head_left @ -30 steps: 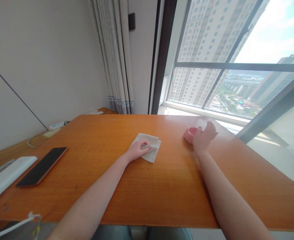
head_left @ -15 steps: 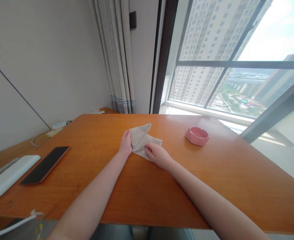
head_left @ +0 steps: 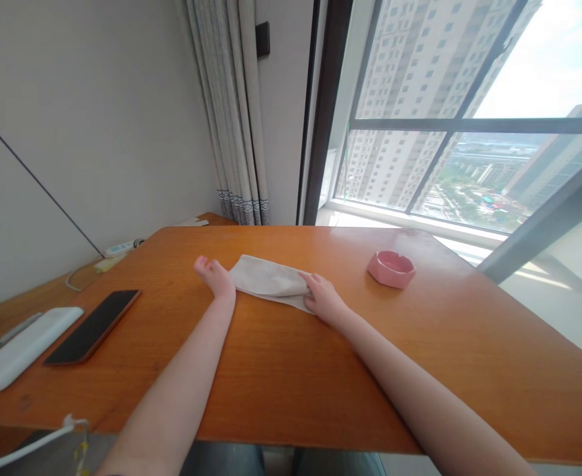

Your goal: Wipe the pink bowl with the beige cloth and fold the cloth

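Note:
A pale grey cloth [head_left: 268, 277] lies on the wooden table in a long folded strip, with a lower layer showing along its front right edge. My right hand [head_left: 325, 299] grips the strip's right end, its index finger stretched over the top and the other fingers curled by the edge. Just off the left end is my left hand [head_left: 215, 277], open and holding nothing, its fingers slightly bent and pointing up and left. Its wrist side is close against the cloth's left end; whether they touch I cannot tell.
A pink angular ashtray [head_left: 391, 270] stands right of the cloth. On the left lie a dark phone [head_left: 92, 327] and a white, long device [head_left: 26, 347]. A power strip [head_left: 122, 248] sits by the wall, and a white cable [head_left: 33, 446] hangs near the front left.
My left hand has let go of the cloth and moved left. The raised flap is down, and the cloth now forms a flat strip. My right hand has shifted slightly right.

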A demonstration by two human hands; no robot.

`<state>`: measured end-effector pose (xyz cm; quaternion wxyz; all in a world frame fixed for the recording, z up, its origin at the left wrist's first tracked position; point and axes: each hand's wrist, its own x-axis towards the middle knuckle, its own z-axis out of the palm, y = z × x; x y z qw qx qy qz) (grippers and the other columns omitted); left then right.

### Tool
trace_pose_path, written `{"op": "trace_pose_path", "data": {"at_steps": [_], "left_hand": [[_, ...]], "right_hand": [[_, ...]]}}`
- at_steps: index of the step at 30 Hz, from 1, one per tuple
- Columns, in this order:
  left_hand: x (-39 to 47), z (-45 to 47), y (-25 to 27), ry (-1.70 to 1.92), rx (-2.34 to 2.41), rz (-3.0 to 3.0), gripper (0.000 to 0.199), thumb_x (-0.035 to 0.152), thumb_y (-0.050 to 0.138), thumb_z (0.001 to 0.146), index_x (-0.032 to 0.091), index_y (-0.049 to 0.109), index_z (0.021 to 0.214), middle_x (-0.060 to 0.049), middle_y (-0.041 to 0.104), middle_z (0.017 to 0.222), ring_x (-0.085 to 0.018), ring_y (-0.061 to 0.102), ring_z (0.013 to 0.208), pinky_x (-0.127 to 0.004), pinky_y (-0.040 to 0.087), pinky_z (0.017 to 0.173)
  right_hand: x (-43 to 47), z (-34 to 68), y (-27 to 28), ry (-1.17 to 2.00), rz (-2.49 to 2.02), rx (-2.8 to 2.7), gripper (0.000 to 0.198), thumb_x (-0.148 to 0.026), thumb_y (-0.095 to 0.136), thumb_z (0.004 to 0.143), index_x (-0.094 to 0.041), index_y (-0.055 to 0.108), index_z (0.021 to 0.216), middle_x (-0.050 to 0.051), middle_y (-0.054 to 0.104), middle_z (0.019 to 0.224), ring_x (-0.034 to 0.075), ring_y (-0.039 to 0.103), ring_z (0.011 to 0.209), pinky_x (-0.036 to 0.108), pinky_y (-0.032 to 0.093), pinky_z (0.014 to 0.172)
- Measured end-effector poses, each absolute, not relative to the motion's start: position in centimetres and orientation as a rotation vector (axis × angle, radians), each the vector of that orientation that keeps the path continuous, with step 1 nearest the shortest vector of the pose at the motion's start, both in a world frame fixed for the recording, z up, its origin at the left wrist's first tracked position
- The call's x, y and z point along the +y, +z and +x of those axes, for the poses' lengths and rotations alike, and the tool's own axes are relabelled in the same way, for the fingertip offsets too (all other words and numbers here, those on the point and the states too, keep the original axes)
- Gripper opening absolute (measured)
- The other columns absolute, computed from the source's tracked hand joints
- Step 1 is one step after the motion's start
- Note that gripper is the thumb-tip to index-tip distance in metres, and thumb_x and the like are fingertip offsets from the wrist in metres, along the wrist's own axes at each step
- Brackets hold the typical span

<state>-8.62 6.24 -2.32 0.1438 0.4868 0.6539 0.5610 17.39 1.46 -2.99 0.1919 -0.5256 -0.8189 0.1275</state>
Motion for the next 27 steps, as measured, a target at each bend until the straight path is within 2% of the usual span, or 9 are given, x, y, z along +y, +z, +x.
{"op": "trace_pose_path", "data": {"at_steps": [3,6,9,12,15,18,20,23,27], "left_hand": [[5.5,-8.1,-1.9,1.670,1.876,1.632,0.035,0.023,0.030,0.091,0.017,0.038,0.124,-0.013,0.044,0.134,-0.021,0.035,0.129,-0.039,0.024,0.110],[5.1,-6.0,-2.8,1.109,1.674,2.183,0.035,0.032,0.044,0.087,0.022,0.049,0.120,-0.009,0.049,0.133,-0.023,0.040,0.127,-0.041,0.024,0.110],[4.9,-4.5,-3.8,0.531,1.650,2.388,0.046,0.045,0.045,0.086,0.023,0.049,0.126,-0.011,0.040,0.143,-0.030,0.030,0.135,-0.050,0.016,0.111],[4.8,-4.2,-4.0,0.468,1.718,2.399,0.052,0.054,0.036,0.087,0.021,0.053,0.123,-0.012,0.049,0.136,-0.029,0.040,0.128,-0.044,0.024,0.108],[4.8,-4.4,-3.8,0.538,1.771,2.409,0.052,0.052,0.031,0.090,0.020,0.054,0.124,-0.013,0.051,0.134,-0.027,0.043,0.126,-0.041,0.027,0.106],[4.4,-4.0,-3.9,0.422,1.774,2.356,0.056,0.052,0.032,0.089,0.022,0.044,0.134,-0.012,0.034,0.148,-0.030,0.027,0.137,-0.050,0.016,0.111],[3.9,-3.2,-3.9,0.333,1.730,2.343,0.061,0.058,0.035,0.086,0.024,0.040,0.137,-0.012,0.027,0.151,-0.032,0.019,0.140,-0.054,0.009,0.111],[3.2,-1.7,-3.9,0.351,1.573,2.453,0.060,0.060,0.029,0.087,0.025,0.044,0.134,-0.010,0.031,0.149,-0.028,0.022,0.140,-0.053,0.005,0.112],[3.7,-1.6,-4.3,0.355,1.608,2.466,0.055,0.053,0.026,0.090,0.025,0.043,0.135,-0.009,0.031,0.150,-0.026,0.022,0.140,-0.053,0.004,0.112]], "right_hand": [[2.4,18.1,-3.4,0.209,-1.531,-2.260,0.042,-0.005,0.043,0.072,-0.020,0.060,0.106,0.009,0.057,0.104,0.022,0.049,0.104,0.033,0.037,0.091],[2.9,18.7,-3.1,0.114,-1.545,-2.205,0.041,-0.003,0.042,0.068,-0.019,0.058,0.102,0.009,0.056,0.107,0.022,0.049,0.102,0.032,0.037,0.089],[2.7,18.9,-2.7,0.110,-1.462,-2.298,0.038,-0.004,0.044,0.066,-0.019,0.057,0.099,0.006,0.060,0.100,0.020,0.052,0.097,0.034,0.031,0.095],[2.3,18.9,-2.2,0.092,-1.500,-2.417,0.023,-0.006,0.044,0.070,-0.019,0.060,0.081,0.004,0.062,0.083,0.018,0.055,0.086,0.034,0.029,0.093],[1.7,18.7,-1.3,0.063,-1.607,-2.449,0.015,-0.015,0.047,0.076,-0.019,0.060,0.069,0.005,0.063,0.078,0.018,0.056,0.079,0.034,0.033,0.083],[1.1,18.2,-0.6,-0.006,-1.719,-2.333,0.036,-0.036,0.041,0.089,-0.019,0.060,0.064,0.007,0.062,0.075,0.020,0.057,0.076,0.036,0.035,0.080],[0.9,17.4,-0.5,-0.072,-1.715,-2.218,0.048,-0.043,0.029,0.094,-0.019,0.062,0.069,0.009,0.064,0.084,0.022,0.057,0.084,0.037,0.036,0.083],[1.3,16.3,-1.5,-0.080,-1.570,-2.203,0.045,-0.043,0.026,0.095,-0.019,0.063,0.101,0.012,0.056,0.123,0.024,0.049,0.115,0.037,0.034,0.095],[2.6,16.6,-3.6,0.063,-1.782,-2.252,0.055,-0.048,0.027,0.093,-0.018,0.041,0.137,0.011,0.033,0.148,0.029,0.026,0.136,0.045,0.019,0.109]]}}
